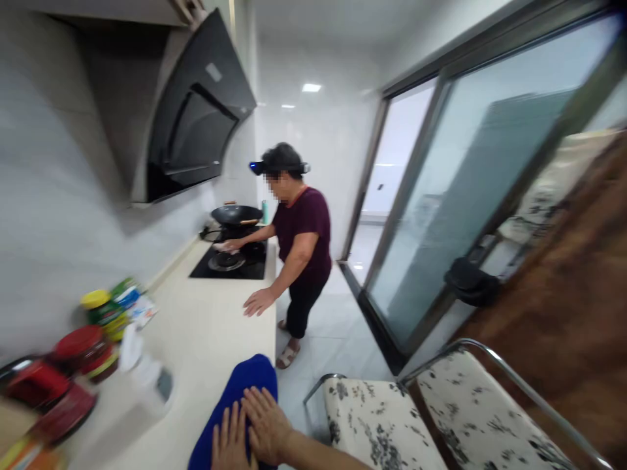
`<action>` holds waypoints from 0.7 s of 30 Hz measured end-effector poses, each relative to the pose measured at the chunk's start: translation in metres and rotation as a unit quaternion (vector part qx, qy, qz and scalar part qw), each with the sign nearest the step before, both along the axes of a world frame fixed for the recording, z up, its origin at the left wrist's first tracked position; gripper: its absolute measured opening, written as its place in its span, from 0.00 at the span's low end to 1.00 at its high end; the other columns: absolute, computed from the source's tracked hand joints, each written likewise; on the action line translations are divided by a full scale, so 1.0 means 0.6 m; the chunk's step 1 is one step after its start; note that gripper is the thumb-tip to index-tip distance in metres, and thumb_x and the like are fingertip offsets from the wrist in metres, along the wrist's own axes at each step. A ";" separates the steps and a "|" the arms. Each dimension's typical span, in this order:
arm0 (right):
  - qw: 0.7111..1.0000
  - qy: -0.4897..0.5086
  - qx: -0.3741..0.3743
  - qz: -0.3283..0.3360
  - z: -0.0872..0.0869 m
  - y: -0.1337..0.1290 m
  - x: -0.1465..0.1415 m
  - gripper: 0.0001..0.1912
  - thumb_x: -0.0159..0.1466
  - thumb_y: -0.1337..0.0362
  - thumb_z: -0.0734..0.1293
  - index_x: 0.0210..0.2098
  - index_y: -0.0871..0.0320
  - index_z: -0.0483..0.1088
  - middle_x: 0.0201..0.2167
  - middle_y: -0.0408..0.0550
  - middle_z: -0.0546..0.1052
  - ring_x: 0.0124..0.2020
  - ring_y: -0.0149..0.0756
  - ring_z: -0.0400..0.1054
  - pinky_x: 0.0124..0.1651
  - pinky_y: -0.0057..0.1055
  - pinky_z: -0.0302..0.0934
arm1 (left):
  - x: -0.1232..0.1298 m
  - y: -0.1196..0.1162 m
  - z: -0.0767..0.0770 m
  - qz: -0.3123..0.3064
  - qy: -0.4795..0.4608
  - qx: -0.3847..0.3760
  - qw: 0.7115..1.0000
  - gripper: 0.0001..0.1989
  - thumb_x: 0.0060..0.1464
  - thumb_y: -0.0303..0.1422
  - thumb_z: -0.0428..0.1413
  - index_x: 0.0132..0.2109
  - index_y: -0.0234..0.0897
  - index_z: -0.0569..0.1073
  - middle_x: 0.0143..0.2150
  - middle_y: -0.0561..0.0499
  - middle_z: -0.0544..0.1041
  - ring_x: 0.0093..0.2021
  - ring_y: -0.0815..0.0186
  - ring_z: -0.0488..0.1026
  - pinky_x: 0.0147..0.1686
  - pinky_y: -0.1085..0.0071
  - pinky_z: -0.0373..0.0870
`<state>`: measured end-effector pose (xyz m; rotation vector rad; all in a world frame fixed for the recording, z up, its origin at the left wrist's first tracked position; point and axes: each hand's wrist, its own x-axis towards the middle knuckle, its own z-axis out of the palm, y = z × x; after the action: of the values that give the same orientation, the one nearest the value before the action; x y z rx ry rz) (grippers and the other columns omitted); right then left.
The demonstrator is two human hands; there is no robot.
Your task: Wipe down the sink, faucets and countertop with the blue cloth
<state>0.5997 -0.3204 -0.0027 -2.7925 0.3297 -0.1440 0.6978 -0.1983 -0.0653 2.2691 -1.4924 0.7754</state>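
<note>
A blue cloth [255,372] lies on the pale countertop [206,326] by its front edge, at the bottom of the head view. My left hand [231,440] rests on it palm down, fingers stretched forward. Beside it and partly against it, my right hand [267,421] also lies flat on the cloth, fingers extended. Neither hand grips the cloth; it looks folded or bunched under them. To the left of my hands stands a white spray bottle [147,378], blurred.
A co-worker [301,222] stands ahead, one hand on the black stove [200,267], the other on the counter edge. A wok [235,214] sits behind. Jars [85,349] line the wall at left. A range hood [196,130] overhangs; floral chairs [377,418] stand right.
</note>
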 end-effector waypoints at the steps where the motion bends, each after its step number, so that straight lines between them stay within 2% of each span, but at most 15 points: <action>1: 1.000 0.002 -0.007 0.012 -0.006 0.021 -0.011 0.34 0.70 0.55 0.54 0.72 0.62 0.43 0.73 0.54 0.46 0.74 0.45 0.37 0.73 0.49 0.41 | -0.020 0.027 0.009 0.016 -0.003 0.003 1.000 0.33 0.53 0.28 0.49 0.67 0.34 0.60 0.64 0.46 0.72 0.67 0.56 0.62 0.65 0.54 0.57; 4: 0.998 -0.001 -0.049 0.039 -0.033 0.087 -0.034 0.34 0.68 0.61 0.55 0.71 0.61 0.44 0.73 0.54 0.45 0.73 0.47 0.39 0.73 0.50 0.43 | -0.074 0.110 0.037 0.057 0.015 0.031 0.998 0.34 0.55 0.29 0.49 0.69 0.35 0.55 0.67 0.47 0.69 0.68 0.57 0.61 0.63 0.56 0.61; 7: 0.990 -0.043 -0.105 0.086 -0.060 0.157 -0.041 0.35 0.66 0.67 0.55 0.71 0.59 0.45 0.73 0.53 0.46 0.73 0.46 0.41 0.72 0.50 0.44 | -0.117 0.191 0.055 0.114 0.064 0.061 0.990 0.33 0.58 0.32 0.49 0.69 0.37 0.53 0.70 0.49 0.63 0.70 0.57 0.59 0.64 0.55 0.63; 9: 0.981 -0.069 -0.130 0.123 -0.066 0.207 -0.041 0.37 0.64 0.70 0.56 0.71 0.59 0.45 0.73 0.52 0.47 0.73 0.46 0.41 0.72 0.51 0.43 | -0.141 0.247 0.060 0.160 0.091 0.067 0.981 0.33 0.59 0.32 0.48 0.70 0.37 0.51 0.71 0.49 0.61 0.70 0.57 0.58 0.64 0.54 0.63; 12: 0.967 -0.083 -0.127 0.202 -0.055 0.283 -0.041 0.38 0.64 0.69 0.56 0.72 0.60 0.42 0.73 0.53 0.45 0.73 0.47 0.41 0.72 0.51 0.43 | -0.177 0.332 0.061 0.224 0.117 0.063 0.966 0.33 0.60 0.31 0.47 0.70 0.37 0.49 0.72 0.48 0.59 0.71 0.55 0.56 0.65 0.52 0.63; 17: 0.937 -0.084 -0.068 0.332 -0.021 0.400 -0.051 0.39 0.65 0.66 0.57 0.72 0.61 0.38 0.73 0.53 0.42 0.73 0.48 0.38 0.73 0.50 0.42 | -0.241 0.456 0.045 0.334 0.094 0.068 0.935 0.36 0.57 0.27 0.48 0.71 0.35 0.46 0.72 0.45 0.59 0.72 0.54 0.54 0.64 0.50 0.65; 21: 0.911 -0.077 -0.012 0.405 -0.007 0.451 -0.077 0.41 0.63 0.65 0.59 0.72 0.60 0.39 0.73 0.52 0.42 0.73 0.46 0.39 0.74 0.48 0.41 | -0.292 0.505 0.001 0.417 0.059 0.033 0.907 0.39 0.57 0.27 0.48 0.71 0.36 0.41 0.68 0.44 0.65 0.74 0.58 0.45 0.67 0.47 0.60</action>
<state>0.5537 -0.0496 -0.0068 -2.6676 -0.8674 -0.1615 0.5229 0.1049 -0.0645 2.9433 -0.4368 0.7612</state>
